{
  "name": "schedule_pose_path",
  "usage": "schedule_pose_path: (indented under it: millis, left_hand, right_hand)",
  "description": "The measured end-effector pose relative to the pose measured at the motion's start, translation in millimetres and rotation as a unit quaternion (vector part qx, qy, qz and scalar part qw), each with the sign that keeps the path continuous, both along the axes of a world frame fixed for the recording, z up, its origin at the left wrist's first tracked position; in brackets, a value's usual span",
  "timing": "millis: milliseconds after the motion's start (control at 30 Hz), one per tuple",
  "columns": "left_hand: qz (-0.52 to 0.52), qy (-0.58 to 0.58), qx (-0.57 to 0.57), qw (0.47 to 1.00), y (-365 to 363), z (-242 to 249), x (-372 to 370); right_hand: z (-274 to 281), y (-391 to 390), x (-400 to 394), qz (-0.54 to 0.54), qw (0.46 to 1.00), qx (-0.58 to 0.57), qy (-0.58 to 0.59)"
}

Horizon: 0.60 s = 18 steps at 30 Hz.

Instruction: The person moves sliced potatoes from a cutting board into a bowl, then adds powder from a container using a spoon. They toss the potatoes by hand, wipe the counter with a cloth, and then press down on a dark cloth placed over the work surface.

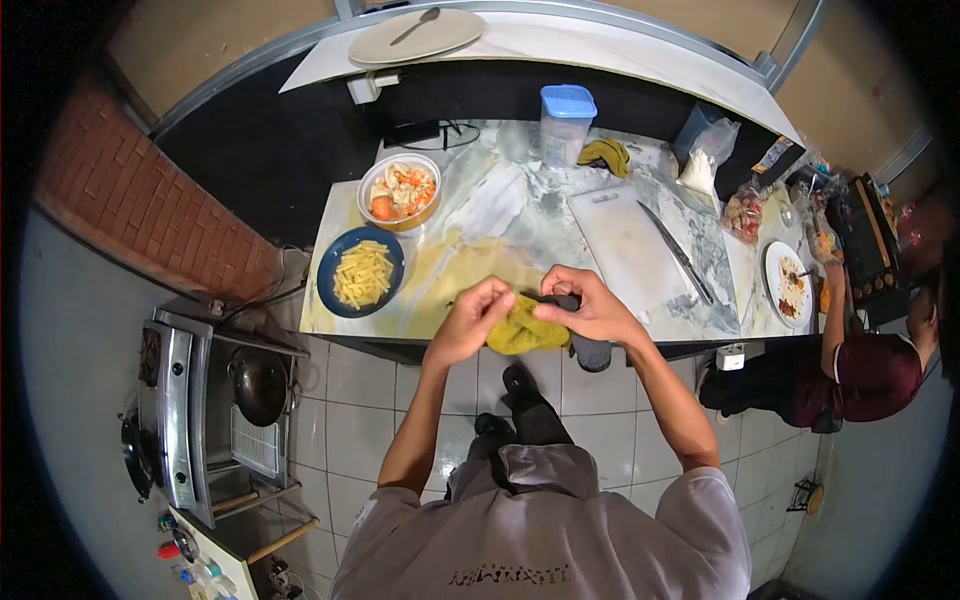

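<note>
Both hands are at the front edge of the marbled counter (470, 262), closed on a yellow-green cloth (527, 332). My left hand (472, 318) pinches its left side, fingers bent. My right hand (592, 308) grips the other side with the thumb over it. A dark grey fabric part (591, 354) hangs below my right hand. To the left is a blue bowl (328, 292) of pale cut sticks, with a white tub (432, 215) of orange and whitish pieces behind it. A white cutting board (610, 235) and a long dark-handled knife (676, 252) lie to the right.
A blue-lidded container (567, 125) and another yellow-green cloth (605, 157) stand at the back. Bags (703, 160) and a plate of food (788, 285) are right. A co-worker in a maroon shirt (875, 375) stands far right. A stove with a wok (260, 385) is left.
</note>
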<state>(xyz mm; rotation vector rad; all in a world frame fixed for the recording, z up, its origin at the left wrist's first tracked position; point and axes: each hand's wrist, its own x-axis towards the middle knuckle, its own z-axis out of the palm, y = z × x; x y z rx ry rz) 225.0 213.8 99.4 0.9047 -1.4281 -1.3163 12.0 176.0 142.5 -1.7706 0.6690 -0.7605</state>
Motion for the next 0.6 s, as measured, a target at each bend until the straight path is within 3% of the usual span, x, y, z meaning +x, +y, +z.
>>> schedule_pose_path:
  millis: [33,133,167,233,267,367,433,500,567,600]
  left_hand:
    - [0.003,0.000,0.001,1.000,3.9,2.3,3.7]
    - [0.074,0.003,-0.029,0.997,16.1,24.4,14.7]
    - [0.081,0.001,-0.029,0.996,17.7,28.5,17.3]
    - [0.145,-0.051,-0.208,0.966,20.4,40.3,21.7]
    - [0.150,-0.077,-0.223,0.960,23.5,47.7,26.1]
    - [0.139,-0.127,-0.167,0.968,40.2,55.4,33.1]
    - [0.144,-0.150,-0.151,0.966,49.6,60.9,37.6]
    - [0.187,-0.197,-0.178,0.946,56.9,67.5,41.5]
    - [0.185,-0.176,-0.136,0.957,60.8,66.8,48.6]
    - [0.191,-0.166,-0.129,0.959,64.1,72.4,49.2]
  right_hand:
    - [1.8,3.8,-0.6,0.003,1.000,0.001,0.000]
    - [4.0,7.3,-4.5,-0.025,0.978,-0.084,0.189]
    - [2.1,7.8,-4.7,-0.018,0.979,-0.086,0.186]
    - [-2.7,7.5,-2.0,-0.028,0.957,-0.200,0.210]
    - [-2.9,9.3,0.9,-0.024,0.957,-0.203,0.206]
    - [-2.8,18.7,8.4,-0.066,0.933,-0.260,0.241]
    - [-0.2,25.9,17.1,-0.128,0.864,-0.424,0.240]
    - [5.8,32.2,19.1,-0.131,0.869,-0.416,0.234]
    - [12.3,34.0,19.6,-0.084,0.937,-0.234,0.246]
    - [12.3,35.2,21.5,-0.083,0.937,-0.235,0.246]
